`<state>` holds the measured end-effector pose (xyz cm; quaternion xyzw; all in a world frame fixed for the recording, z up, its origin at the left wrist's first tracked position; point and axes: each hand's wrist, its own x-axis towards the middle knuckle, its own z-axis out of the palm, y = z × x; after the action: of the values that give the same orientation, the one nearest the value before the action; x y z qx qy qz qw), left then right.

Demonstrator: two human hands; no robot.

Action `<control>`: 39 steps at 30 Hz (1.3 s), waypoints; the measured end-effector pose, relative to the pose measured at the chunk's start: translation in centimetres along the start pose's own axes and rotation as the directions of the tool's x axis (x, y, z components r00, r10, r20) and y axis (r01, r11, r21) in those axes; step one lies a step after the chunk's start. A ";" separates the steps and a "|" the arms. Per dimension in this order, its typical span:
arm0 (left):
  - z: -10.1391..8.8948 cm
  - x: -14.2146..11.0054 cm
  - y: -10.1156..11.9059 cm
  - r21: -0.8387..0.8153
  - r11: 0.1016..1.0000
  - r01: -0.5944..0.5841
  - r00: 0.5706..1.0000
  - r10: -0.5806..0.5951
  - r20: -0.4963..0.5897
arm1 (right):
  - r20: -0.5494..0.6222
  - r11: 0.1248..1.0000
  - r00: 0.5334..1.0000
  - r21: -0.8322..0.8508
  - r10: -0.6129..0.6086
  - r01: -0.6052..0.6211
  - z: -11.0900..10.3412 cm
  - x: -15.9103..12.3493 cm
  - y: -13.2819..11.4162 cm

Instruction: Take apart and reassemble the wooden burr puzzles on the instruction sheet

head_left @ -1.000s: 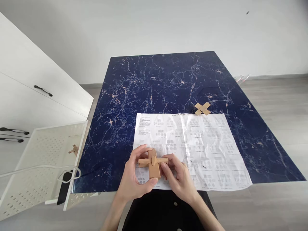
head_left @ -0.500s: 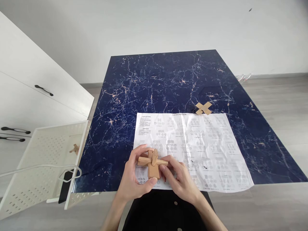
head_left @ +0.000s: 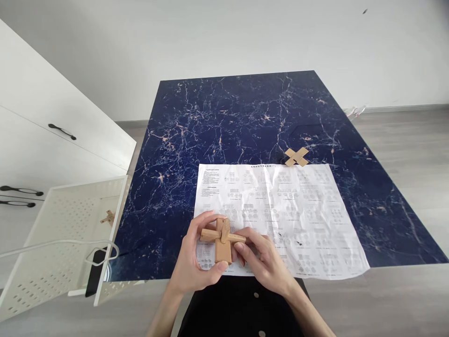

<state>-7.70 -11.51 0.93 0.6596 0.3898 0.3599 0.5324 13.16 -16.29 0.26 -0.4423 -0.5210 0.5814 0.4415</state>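
A wooden burr puzzle (head_left: 223, 250) of interlocking light-brown bars is held above the near edge of the paper sheet. My left hand (head_left: 196, 257) grips it from the left, with the thumb at its lower end and the fingers curled round its far end. On the other side, my right hand (head_left: 261, 255) pinches the bar that sticks out to the right between thumb and fingers. Some of the right fingertips are hidden behind the puzzle. Beneath both hands lies the creased instruction sheet (head_left: 294, 215), printed with rows of small diagrams.
At the sheet's far edge lies a second cross-shaped wooden puzzle (head_left: 296, 157) on the dark blue marbled table (head_left: 217, 121). A white perforated basket (head_left: 59, 220) stands to the left, with another wooden piece (head_left: 109, 217) in it. White cabinets (head_left: 52, 103) rise beyond the basket.
The puzzle has tipped slightly between my hands, its near end shifting a little toward me. Both hands keep hold in nearly the same place.
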 end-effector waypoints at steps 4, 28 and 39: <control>0.0 0.1 0.0 -0.004 1.000 -0.009 1.000 0.009 0.011 | -0.035 1.000 0.999 -0.017 -0.007 0.006 0.3 -0.1 0.1; 0.0 0.1 -0.2 0.142 0.984 0.106 0.994 -0.099 -0.052 | -0.222 0.983 0.971 0.175 0.093 -0.054 0.2 0.1 -0.2; 1.0 1.3 0.7 0.402 0.915 -0.027 0.994 -0.018 0.109 | -0.268 0.975 0.959 0.221 0.096 -0.036 0.4 0.2 0.1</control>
<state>-6.18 -10.87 1.48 0.7749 0.4238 0.2360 0.4052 12.72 -16.16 0.15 -0.4862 -0.3734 0.5810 0.5354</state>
